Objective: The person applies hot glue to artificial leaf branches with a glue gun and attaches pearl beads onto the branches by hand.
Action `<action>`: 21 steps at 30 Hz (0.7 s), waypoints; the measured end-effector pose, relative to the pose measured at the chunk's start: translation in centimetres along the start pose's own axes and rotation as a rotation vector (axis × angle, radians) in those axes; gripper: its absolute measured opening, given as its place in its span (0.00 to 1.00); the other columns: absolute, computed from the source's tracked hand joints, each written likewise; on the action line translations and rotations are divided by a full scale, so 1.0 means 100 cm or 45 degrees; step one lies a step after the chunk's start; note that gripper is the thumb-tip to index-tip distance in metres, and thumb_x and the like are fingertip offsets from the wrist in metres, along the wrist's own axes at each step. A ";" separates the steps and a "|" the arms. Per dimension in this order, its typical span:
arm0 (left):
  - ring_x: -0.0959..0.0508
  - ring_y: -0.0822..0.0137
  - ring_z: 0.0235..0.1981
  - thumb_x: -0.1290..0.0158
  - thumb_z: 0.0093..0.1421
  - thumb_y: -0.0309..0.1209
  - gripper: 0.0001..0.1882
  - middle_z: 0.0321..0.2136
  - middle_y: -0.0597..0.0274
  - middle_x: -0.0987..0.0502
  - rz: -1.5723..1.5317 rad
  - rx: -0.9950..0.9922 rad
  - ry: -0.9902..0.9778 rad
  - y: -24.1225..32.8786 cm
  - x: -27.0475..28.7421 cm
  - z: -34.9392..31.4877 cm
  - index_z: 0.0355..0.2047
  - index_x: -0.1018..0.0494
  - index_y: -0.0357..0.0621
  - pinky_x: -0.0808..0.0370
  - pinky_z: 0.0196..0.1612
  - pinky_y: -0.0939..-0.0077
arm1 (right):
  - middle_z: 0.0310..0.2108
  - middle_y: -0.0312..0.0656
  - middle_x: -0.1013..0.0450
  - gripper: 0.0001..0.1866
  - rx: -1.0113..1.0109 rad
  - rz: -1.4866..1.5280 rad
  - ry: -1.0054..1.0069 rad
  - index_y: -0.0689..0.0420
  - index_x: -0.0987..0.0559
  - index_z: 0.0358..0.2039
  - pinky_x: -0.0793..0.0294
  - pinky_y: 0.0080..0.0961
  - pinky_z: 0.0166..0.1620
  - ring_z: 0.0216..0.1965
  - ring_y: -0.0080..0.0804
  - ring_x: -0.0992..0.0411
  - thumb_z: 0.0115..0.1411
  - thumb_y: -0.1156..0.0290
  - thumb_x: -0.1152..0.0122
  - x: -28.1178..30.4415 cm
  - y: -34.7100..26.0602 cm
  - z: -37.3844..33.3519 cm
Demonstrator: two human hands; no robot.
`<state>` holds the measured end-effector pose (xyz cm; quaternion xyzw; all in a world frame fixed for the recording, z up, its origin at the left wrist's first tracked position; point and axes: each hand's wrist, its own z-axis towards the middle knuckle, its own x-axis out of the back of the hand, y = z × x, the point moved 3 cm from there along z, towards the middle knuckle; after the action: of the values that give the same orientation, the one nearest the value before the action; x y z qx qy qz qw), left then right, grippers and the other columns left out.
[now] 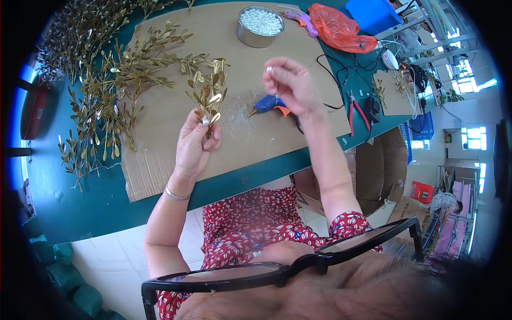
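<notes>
A gold artificial leaf sprig (pixel 209 97) stands upright in my left hand (pixel 194 141), pinched near its stem. Close to that thumb a white pearl bead (pixel 206 122) shows against the stem. My right hand (pixel 294 88) is raised to the right of the sprig, thumb and fingers closed on another white bead (pixel 269 69). Below the right hand lies a blue glue gun (pixel 266 103) with an orange trigger, its tip resting on the cardboard sheet (pixel 266 152). Beyond both hands sits a round metal tin (pixel 258 39) filled with white beads.
Gold leaf branches (pixel 114 88) cover the table's left side. At the far right are a purple glue gun (pixel 305 22), a red plastic bag (pixel 338 32) and a blue bin (pixel 373 20). Red-handled pliers (pixel 361 114) lie near black cords. A cardboard box (pixel 378 168) stands below the table edge.
</notes>
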<state>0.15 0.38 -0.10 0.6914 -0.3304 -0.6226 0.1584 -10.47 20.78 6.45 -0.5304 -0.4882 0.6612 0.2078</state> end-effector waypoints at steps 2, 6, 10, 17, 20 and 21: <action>0.43 0.80 0.16 0.59 0.67 0.32 0.12 0.22 0.62 0.32 0.040 0.037 -0.017 -0.003 -0.003 -0.001 0.49 0.34 0.47 0.45 0.21 0.87 | 0.27 0.40 0.25 0.08 -0.042 0.108 -0.025 0.63 0.23 0.37 0.28 0.16 0.29 0.26 0.23 0.29 0.57 0.76 0.40 -0.010 0.017 -0.023; 0.43 0.80 0.16 0.60 0.67 0.32 0.12 0.23 0.63 0.32 0.107 0.032 -0.046 -0.006 -0.003 -0.001 0.49 0.34 0.46 0.45 0.21 0.88 | 0.28 0.42 0.25 0.07 -0.115 0.387 -0.135 0.63 0.23 0.37 0.30 0.18 0.29 0.27 0.26 0.29 0.57 0.77 0.41 -0.021 0.043 -0.041; 0.45 0.82 0.15 0.58 0.67 0.33 0.05 0.21 0.65 0.32 0.094 0.041 -0.063 -0.005 -0.010 0.001 0.40 0.36 0.48 0.48 0.20 0.89 | 0.28 0.43 0.26 0.06 -0.137 0.485 -0.182 0.62 0.24 0.36 0.30 0.19 0.30 0.27 0.27 0.29 0.57 0.77 0.41 -0.027 0.051 -0.043; 0.44 0.82 0.15 0.58 0.67 0.33 0.06 0.21 0.66 0.31 0.095 0.037 -0.071 -0.002 -0.011 0.001 0.41 0.37 0.47 0.48 0.20 0.89 | 0.29 0.44 0.25 0.06 -0.084 0.366 -0.139 0.63 0.24 0.34 0.31 0.19 0.30 0.27 0.26 0.31 0.55 0.80 0.41 -0.030 0.055 -0.045; 0.44 0.82 0.15 0.58 0.67 0.33 0.06 0.21 0.66 0.31 0.091 0.034 -0.066 -0.005 -0.008 0.001 0.41 0.37 0.47 0.48 0.19 0.89 | 0.29 0.43 0.25 0.07 -0.044 0.355 -0.110 0.64 0.23 0.36 0.31 0.19 0.31 0.27 0.26 0.31 0.55 0.80 0.41 -0.031 0.057 -0.045; 0.44 0.82 0.15 0.58 0.67 0.33 0.06 0.21 0.66 0.31 0.091 0.032 -0.063 -0.004 -0.009 0.001 0.41 0.37 0.47 0.48 0.19 0.89 | 0.29 0.43 0.25 0.08 -0.030 0.358 -0.091 0.64 0.23 0.37 0.31 0.19 0.32 0.27 0.25 0.31 0.55 0.80 0.41 -0.031 0.057 -0.046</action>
<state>0.14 1.30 0.25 0.6656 -0.3666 -0.6292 0.1634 -3.87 17.77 3.26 -0.5720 -0.4240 0.6965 0.0894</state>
